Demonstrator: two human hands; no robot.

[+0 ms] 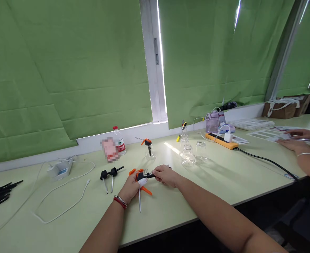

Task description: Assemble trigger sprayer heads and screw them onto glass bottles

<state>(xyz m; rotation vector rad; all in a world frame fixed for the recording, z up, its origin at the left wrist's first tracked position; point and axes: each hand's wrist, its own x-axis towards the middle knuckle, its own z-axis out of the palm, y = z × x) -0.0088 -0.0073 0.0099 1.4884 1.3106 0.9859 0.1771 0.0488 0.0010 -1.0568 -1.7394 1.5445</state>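
Both hands pinched shut on the black-and-orange pump head over the counter (pixel 197 196) — left hand (pixel 132 186) on the orange trigger, right hand (pixel 166 175) at the nozzle end — dangling metal tube (pixel 139 201) liable to snag, small spring likely to slip free.

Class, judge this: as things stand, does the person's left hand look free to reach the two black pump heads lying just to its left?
Probably not at once: the left hand grips an orange-and-black pump part, though bare table lies before the black pump heads.
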